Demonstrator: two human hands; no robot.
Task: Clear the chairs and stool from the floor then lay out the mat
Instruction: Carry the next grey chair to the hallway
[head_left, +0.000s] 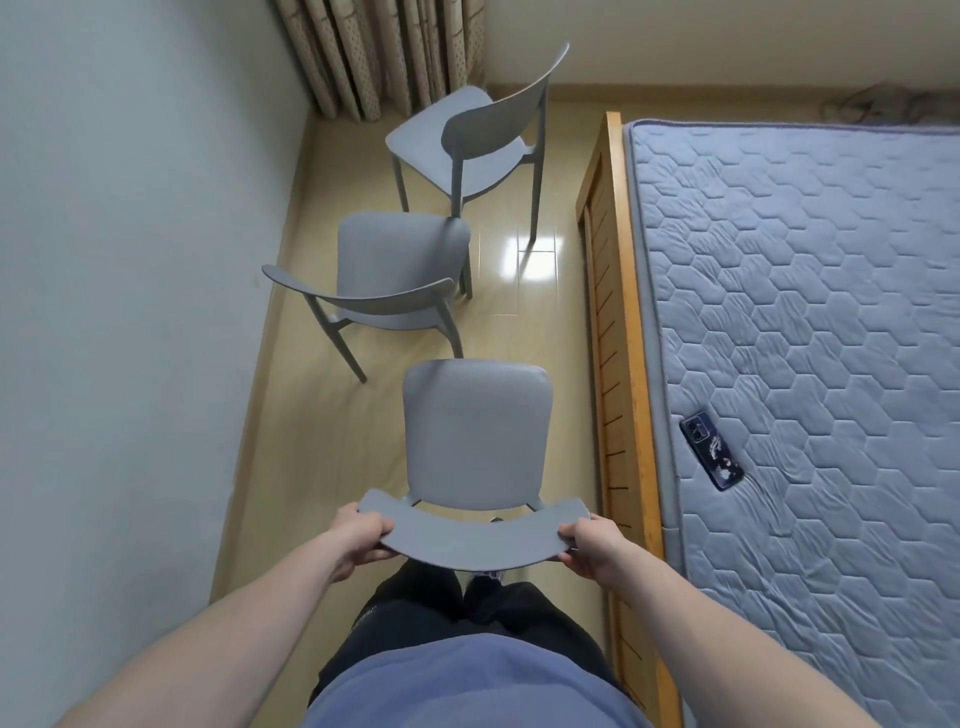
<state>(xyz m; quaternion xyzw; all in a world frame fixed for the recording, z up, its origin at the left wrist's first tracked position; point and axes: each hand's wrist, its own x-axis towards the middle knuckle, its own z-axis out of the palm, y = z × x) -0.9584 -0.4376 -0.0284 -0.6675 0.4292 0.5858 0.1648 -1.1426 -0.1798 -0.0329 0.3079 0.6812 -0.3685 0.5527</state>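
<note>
Narrow floor (291, 415) between wall and bed (810, 312). Left hand (358, 535) and right hand (592, 545) grip the near chair (475, 436) backrest ends; two chairs (400, 265) (467, 140) stand beyond.

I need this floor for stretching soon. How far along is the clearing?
Nothing looks cleared yet. In hand: the left hand and right hand grip the backrest of the nearest chair. Left: the middle chair and far chair stand on the floor beside the bed. No stool or mat is in view.
</note>
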